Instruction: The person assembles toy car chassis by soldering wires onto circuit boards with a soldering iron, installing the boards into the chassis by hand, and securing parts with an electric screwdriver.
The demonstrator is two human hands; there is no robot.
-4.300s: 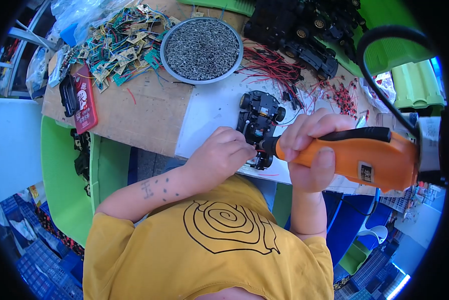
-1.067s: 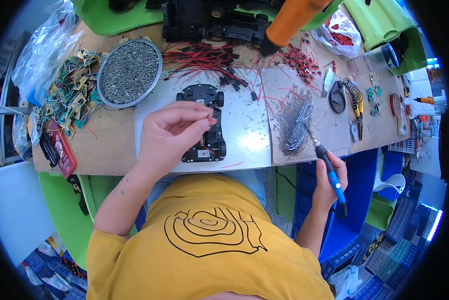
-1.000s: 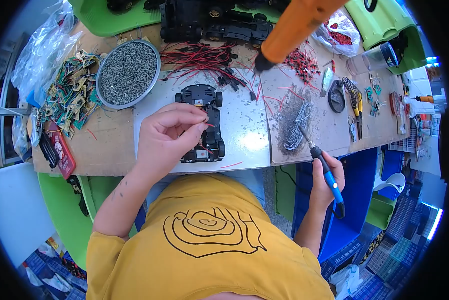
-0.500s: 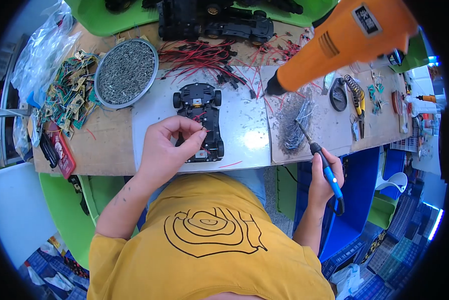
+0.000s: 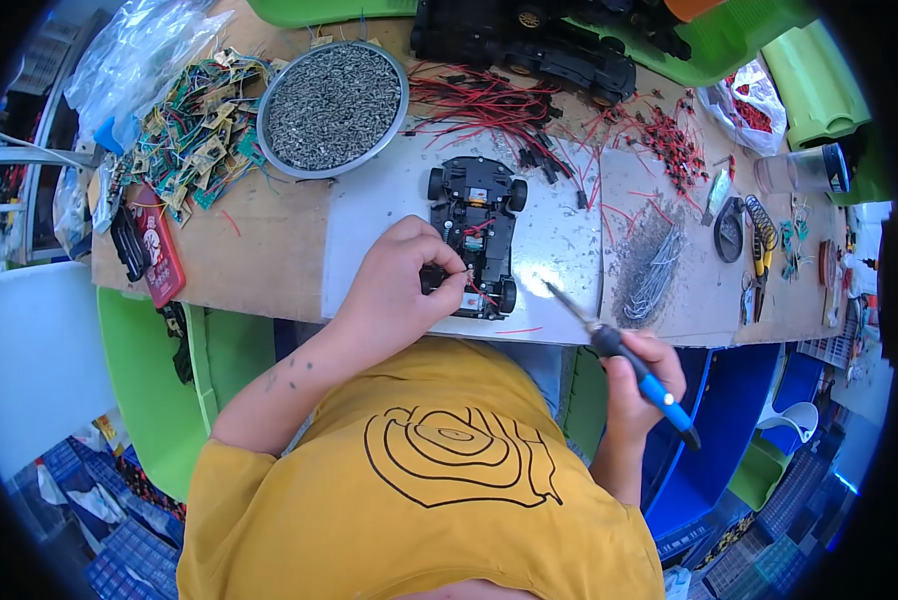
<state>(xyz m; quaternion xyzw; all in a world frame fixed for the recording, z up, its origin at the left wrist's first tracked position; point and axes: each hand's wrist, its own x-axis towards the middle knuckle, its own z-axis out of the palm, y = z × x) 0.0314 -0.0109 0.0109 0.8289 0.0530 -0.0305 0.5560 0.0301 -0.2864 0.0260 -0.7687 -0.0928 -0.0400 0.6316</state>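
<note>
A black toy car chassis lies wheels up on the white sheet, with small red wires in its open middle. My left hand reaches over its left side, thumb and forefinger pinched on what looks like a thin red wire; the fingers partly hide it. In my right hand is a soldering iron with a blue and black handle. Its tip points up and left, apart from the chassis, over the white sheet. A loose red wire piece lies near the table's front edge.
A round metal dish of small grey parts stands behind, beside wired circuit boards. Red wires and more black chassis lie at the back. To the right are a heap of thin metal wire and yellow-handled pliers.
The soldering iron has moved from the metal wire heap toward the chassis. My left hand keeps its pinch at the chassis. The view has shifted, leaving the orange tool almost out of sight.
</note>
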